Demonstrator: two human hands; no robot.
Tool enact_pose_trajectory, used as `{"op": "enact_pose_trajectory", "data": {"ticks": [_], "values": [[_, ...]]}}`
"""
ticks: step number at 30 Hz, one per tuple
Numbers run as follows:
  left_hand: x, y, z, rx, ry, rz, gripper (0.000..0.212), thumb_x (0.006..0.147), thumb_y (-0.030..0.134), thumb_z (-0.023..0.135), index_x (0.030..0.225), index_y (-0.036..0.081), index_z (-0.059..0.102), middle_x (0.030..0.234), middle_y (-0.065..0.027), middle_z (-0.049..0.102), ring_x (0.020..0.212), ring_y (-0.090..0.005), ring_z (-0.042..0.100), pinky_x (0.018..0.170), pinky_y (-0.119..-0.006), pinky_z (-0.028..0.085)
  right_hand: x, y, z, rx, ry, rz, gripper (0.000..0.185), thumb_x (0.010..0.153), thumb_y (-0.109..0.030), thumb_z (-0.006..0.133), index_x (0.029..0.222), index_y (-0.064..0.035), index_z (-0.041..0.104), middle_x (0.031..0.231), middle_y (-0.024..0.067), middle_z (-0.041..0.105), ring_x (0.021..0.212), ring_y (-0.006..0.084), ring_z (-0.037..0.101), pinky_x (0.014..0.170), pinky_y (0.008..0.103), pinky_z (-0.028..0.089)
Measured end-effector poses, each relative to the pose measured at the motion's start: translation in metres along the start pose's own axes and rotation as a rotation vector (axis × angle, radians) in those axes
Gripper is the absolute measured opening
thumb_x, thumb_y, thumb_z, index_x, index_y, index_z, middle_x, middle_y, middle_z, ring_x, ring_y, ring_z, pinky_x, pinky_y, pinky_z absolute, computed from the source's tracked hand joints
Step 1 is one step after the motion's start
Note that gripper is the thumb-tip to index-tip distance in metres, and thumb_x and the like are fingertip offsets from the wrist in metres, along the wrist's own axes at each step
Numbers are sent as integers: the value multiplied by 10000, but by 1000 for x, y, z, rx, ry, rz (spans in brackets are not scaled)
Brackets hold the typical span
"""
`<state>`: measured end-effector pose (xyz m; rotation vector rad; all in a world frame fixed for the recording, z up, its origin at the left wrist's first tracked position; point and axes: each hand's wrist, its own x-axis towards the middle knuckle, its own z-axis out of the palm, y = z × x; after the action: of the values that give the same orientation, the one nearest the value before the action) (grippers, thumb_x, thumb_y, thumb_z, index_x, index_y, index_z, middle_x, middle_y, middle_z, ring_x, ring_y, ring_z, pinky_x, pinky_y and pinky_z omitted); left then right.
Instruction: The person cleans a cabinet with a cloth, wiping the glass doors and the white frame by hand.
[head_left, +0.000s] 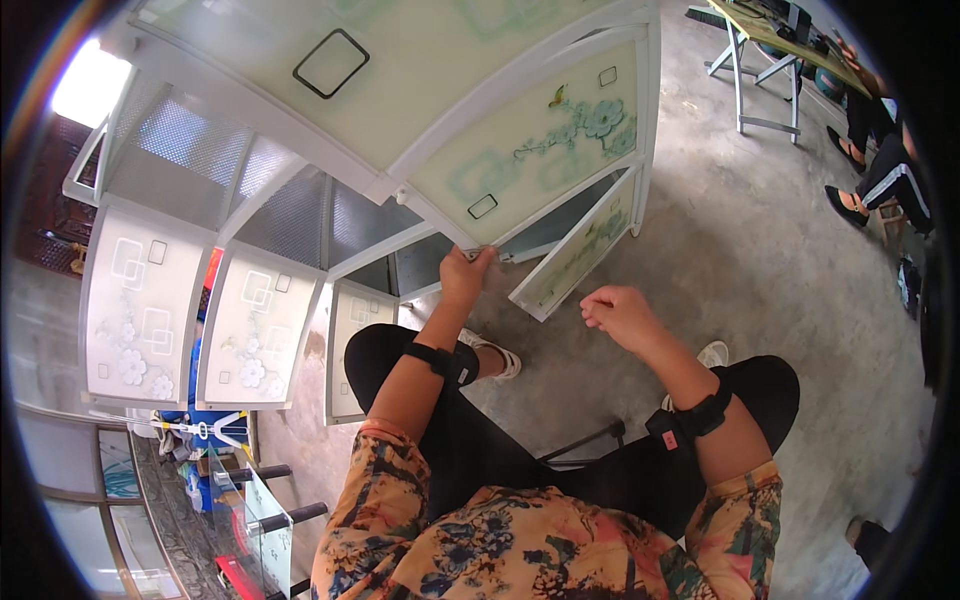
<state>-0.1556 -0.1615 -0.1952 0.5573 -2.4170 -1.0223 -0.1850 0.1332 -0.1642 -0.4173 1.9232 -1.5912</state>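
A tall white-framed cabinet with pale, flower-printed glass panels stands before me. My left hand is at the lower corner of a flower-printed door, its fingers around the edge by a small metal fitting; what exactly they grip is partly hidden. Right of it a smaller printed door stands ajar, tilted outward. My right hand is in the air just beyond that door's lower edge, its fingers curled together. Whether something small is between those fingers I cannot tell.
Several open cabinet doors hang at the left. Below them are a glass-topped rack and stacked goods. At the upper right stands a folding table with people's legs beside it. My knees and shoes are close to the cabinet.
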Motion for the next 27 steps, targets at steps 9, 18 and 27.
{"op": "enact_pose_trajectory", "data": {"ticks": [9,18,27], "values": [[-5,12,-19,198,-151,-24,619,860,523,450,941,-79,571,893,-308,587,870,-436,566,746,-459,455,5,3,0,10,17,88,193,788,-114,546,871,41,628,730,96,643,641,151,623,588,272,478],[1,-41,-62,644,-334,396,424,913,326,407,1156,-12,488,1086,-303,532,989,-419,529,813,-439,461,8,13,13,-31,-64,-55,139,765,-88,568,839,7,637,704,72,637,661,139,611,611,288,482],[-1,20,-49,126,-249,104,496,672,148,647,1116,20,465,1021,-226,579,940,-400,554,763,-429,461,11,49,3,91,-11,90,134,771,-78,571,851,4,639,708,75,646,605,137,615,583,270,486]]}}
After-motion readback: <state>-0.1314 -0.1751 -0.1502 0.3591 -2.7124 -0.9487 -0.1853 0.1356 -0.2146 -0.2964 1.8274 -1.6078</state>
